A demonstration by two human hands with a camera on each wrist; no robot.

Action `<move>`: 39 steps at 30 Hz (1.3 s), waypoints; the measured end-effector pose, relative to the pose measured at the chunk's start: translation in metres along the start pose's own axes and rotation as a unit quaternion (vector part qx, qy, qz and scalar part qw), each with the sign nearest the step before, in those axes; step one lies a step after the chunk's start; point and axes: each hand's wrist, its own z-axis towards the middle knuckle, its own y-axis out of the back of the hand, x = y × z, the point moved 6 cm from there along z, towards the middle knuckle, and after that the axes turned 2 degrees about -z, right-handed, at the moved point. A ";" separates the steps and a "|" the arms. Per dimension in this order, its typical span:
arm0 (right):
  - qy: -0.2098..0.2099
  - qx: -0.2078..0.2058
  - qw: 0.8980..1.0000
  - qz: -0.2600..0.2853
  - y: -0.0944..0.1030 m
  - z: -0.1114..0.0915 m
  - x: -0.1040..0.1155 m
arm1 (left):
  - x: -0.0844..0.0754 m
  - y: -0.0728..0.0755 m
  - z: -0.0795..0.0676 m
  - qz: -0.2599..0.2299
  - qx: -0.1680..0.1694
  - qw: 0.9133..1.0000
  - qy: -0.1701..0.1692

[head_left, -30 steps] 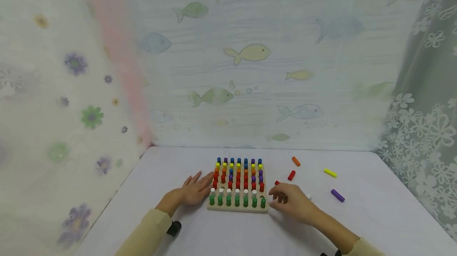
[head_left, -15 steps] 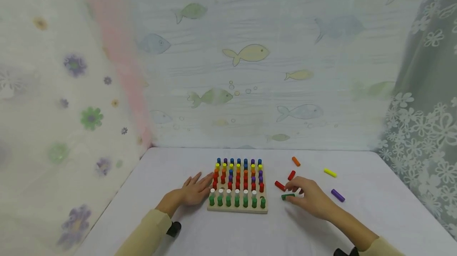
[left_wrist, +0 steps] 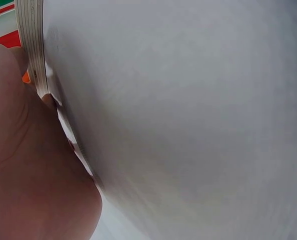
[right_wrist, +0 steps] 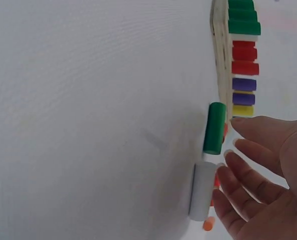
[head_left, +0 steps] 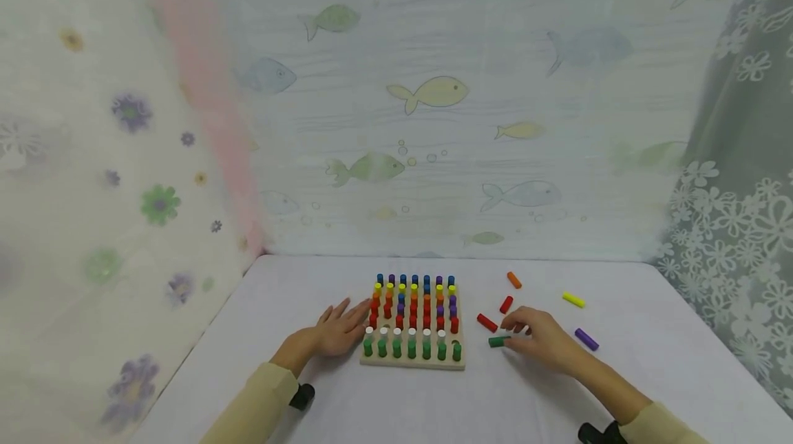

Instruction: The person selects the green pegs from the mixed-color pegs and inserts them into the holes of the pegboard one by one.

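A wooden pegboard [head_left: 411,363] with rows of coloured pegs stands on the table. My left hand [head_left: 337,330] lies flat at its left side, fingertips against the edge; in the left wrist view this hand [left_wrist: 38,160] touches the board's layered side [left_wrist: 31,45]. Right of the board, my right hand [head_left: 539,341] hovers low with fingers slightly bent and thumb apart. A green peg [head_left: 497,342] lies by its fingertips. In the right wrist view, a white peg [right_wrist: 202,191] lies close to the fingers; the head view hides it. Nothing shows between thumb and fingers.
Two red pegs [head_left: 487,323] lie behind the green one. Farther off are an orange peg [head_left: 513,280], a yellow peg [head_left: 573,300] and a purple peg [head_left: 586,339]. A fish-patterned curtain [head_left: 434,155] hangs behind the table [head_left: 322,403].
My right hand has moved right, from the board's right edge to the loose pegs, uncovering the green peg and a red peg. The left hand has stayed still.
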 end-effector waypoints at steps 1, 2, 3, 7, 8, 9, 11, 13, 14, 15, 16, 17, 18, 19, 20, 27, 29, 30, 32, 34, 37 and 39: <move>-0.002 0.004 1.000 0.003 -0.001 0.000 -0.001 | 0.000 0.000 0.000 0.002 0.000 1.000 0.000; -0.002 0.007 1.000 0.004 -0.001 0.000 -0.002 | 0.000 0.000 0.001 0.004 0.001 1.000 0.000; -0.005 0.011 1.000 0.007 -0.002 0.001 -0.002 | 0.000 0.000 0.001 0.004 0.000 1.000 0.000; -0.014 0.020 1.000 0.008 -0.004 0.002 -0.006 | 0.000 0.001 0.002 0.006 0.000 1.000 -0.001; -0.015 0.023 1.000 0.008 -0.004 0.003 -0.007 | 0.000 0.002 0.002 0.004 0.000 1.000 -0.002; -0.018 0.025 0.999 0.009 -0.005 0.003 -0.008 | 0.000 0.002 0.002 0.002 -0.001 1.000 -0.004; -0.018 0.030 0.999 0.009 -0.006 0.005 -0.010 | 0.003 0.001 0.004 -0.002 0.001 1.000 -0.005; -0.019 0.034 0.999 0.010 -0.007 0.006 -0.011 | 0.007 -0.002 0.007 -0.005 0.002 1.000 -0.008; -0.019 0.035 0.999 0.009 -0.008 0.006 -0.011 | 0.009 -0.003 0.008 -0.006 0.001 1.000 -0.011; -0.018 0.035 0.999 0.009 -0.008 0.007 -0.012 | 0.009 -0.004 0.009 -0.007 0.000 1.000 -0.013; -0.017 0.036 0.999 0.011 -0.008 0.007 -0.012 | 0.010 -0.004 0.009 -0.008 0.000 1.000 -0.013; -0.016 0.037 0.999 0.014 -0.009 0.007 -0.012 | 0.010 -0.004 0.009 -0.009 -0.002 1.000 -0.015; -0.015 0.039 0.999 0.017 -0.009 0.008 -0.012 | 0.010 -0.003 0.009 -0.009 -0.004 1.000 -0.016; -0.014 0.041 0.999 0.019 -0.010 0.008 -0.013 | 0.010 -0.003 0.008 -0.009 -0.004 1.000 -0.016; -0.013 0.044 0.999 0.022 -0.011 0.009 -0.013 | 0.008 -0.002 0.007 -0.010 -0.001 1.000 -0.014; 0.001 0.062 0.998 0.020 -0.017 0.011 -0.015 | 0.003 -0.001 0.001 0.002 0.003 1.000 -0.002; 0.004 0.065 0.998 0.020 -0.017 0.011 -0.015 | 0.001 0.000 -0.001 0.004 0.001 1.000 0.001; 0.005 0.067 0.997 0.021 -0.017 0.011 -0.015 | 0.000 0.001 -0.002 0.004 0.000 1.000 0.003; 0.009 0.073 0.997 0.022 -0.018 0.011 -0.015 | 0.000 0.000 -0.002 0.001 -0.001 1.000 0.005; 0.013 0.078 0.997 0.019 -0.018 0.011 -0.015 | 0.001 0.000 -0.002 0.000 0.001 1.000 0.006; 0.025 0.076 0.997 0.008 -0.015 0.012 -0.013 | 0.001 0.000 -0.002 0.002 0.000 1.000 0.005; 0.033 0.071 0.997 -0.004 -0.012 0.013 -0.011 | 0.001 0.001 -0.001 0.004 0.000 1.000 0.002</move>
